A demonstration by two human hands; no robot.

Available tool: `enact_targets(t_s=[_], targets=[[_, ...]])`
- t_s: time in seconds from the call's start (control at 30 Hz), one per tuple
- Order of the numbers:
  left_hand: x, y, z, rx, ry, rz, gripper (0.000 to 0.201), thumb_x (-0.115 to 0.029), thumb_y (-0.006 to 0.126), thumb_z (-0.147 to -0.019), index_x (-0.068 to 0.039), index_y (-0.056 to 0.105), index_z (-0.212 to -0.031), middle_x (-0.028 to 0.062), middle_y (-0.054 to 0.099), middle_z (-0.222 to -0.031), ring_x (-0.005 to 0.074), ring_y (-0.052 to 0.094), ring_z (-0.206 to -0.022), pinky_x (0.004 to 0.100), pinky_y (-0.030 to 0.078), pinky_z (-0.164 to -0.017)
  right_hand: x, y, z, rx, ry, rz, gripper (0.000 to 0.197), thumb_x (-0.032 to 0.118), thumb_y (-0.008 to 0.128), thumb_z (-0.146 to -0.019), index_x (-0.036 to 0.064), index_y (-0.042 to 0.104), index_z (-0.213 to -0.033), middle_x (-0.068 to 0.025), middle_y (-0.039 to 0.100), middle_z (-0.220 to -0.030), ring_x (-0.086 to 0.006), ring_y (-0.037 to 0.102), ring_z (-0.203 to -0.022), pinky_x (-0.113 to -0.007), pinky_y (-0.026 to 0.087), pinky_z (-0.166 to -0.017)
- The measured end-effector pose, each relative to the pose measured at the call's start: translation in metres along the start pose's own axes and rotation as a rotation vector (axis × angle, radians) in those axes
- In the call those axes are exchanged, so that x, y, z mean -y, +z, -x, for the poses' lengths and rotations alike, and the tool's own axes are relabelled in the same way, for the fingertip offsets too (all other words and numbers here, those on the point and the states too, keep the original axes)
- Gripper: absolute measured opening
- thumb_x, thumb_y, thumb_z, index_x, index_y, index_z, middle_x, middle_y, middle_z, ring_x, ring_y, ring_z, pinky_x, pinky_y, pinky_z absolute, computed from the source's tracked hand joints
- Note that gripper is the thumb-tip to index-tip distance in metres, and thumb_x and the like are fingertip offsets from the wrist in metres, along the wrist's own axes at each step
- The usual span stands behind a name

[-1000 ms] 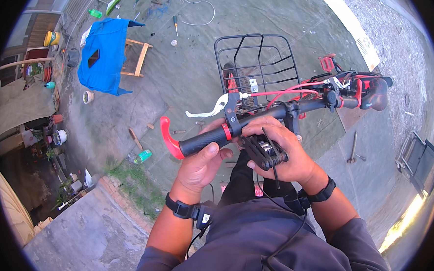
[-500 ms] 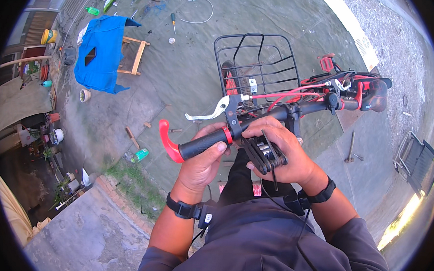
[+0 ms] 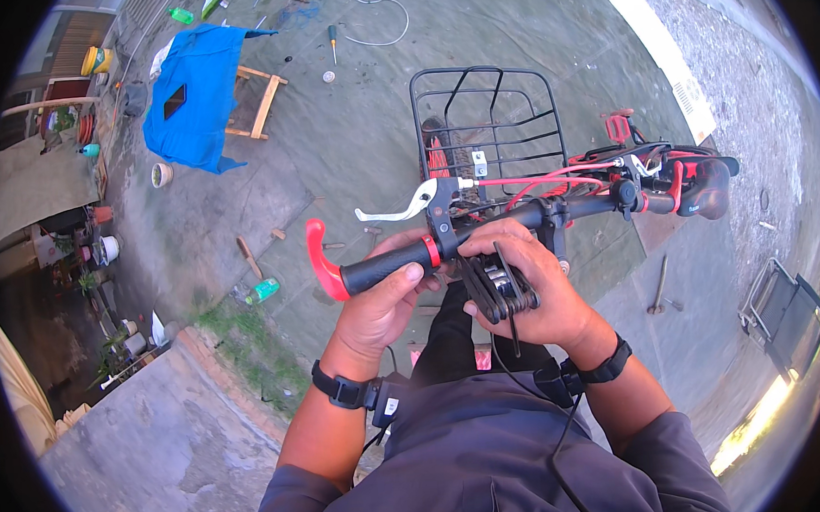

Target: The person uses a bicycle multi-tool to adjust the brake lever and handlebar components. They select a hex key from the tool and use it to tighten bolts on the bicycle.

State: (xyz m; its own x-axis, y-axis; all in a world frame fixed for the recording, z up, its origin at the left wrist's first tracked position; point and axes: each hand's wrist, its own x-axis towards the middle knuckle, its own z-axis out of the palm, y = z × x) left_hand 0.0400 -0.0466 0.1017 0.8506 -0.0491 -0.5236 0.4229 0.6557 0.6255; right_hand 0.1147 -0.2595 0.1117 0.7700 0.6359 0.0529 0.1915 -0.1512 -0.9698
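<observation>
My left hand (image 3: 380,308) is closed around the underside of a black handlebar grip (image 3: 383,268), its thumb lying along the rubber. A red bar end (image 3: 322,261) curves up from the grip's outer tip, and a red clamp ring sits at its inner end. In my right hand (image 3: 551,295) is a black folding multi-tool (image 3: 495,289), held just under the handlebar beside the brake lever clamp. One thin key of the tool points down; where its working tip sits is hidden. A silver brake lever (image 3: 403,205) reaches out beyond the grip.
The bicycle's black wire basket (image 3: 486,118) and saddle (image 3: 706,192) lie beyond the handlebar. A blue cloth (image 3: 193,100) with a phone covers a wooden stool at far left. A screwdriver (image 3: 333,45), a hammer (image 3: 657,285) and a green bottle (image 3: 263,291) lie around. A folded chair (image 3: 784,311) stands right.
Both hands keep their hold on the grip and the multi-tool, with hardly any movement. The view has shifted slightly, and the bar end sits a little higher and further right.
</observation>
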Motion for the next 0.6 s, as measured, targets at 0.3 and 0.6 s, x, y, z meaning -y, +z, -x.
enact_targets(t_s=[0.3,0.6], targets=[[0.008,-0.005,0.018,-0.046,-0.068,-0.049,0.05,-0.027,0.069,-0.094,-0.001,0.053,-0.134,0.012,0.066,-0.115,0.0235,0.068,-0.1,0.0342,0.055,-0.08,0.004,0.003,0.013,-0.056,0.258,-0.289,0.074,0.011,0.09,-0.068,0.0038,0.052,-0.131,-0.0069,0.061,-0.115,-0.0165,0.062,-0.107,-0.032,0.051,-0.093],[0.0,0.01,0.057,0.18,-0.257,-0.187,0.067,-0.048,0.063,-0.097,0.003,0.047,-0.137,0.0156,0.065,-0.119,0.0257,0.069,-0.101,0.034,0.055,-0.08,0.017,-0.002,0.027,-0.009,0.143,0.027,0.072,0.013,0.09,-0.06,0.0074,0.056,-0.122,-0.0095,0.058,-0.106,-0.0271,0.061,-0.097,-0.037,0.053,-0.085]])
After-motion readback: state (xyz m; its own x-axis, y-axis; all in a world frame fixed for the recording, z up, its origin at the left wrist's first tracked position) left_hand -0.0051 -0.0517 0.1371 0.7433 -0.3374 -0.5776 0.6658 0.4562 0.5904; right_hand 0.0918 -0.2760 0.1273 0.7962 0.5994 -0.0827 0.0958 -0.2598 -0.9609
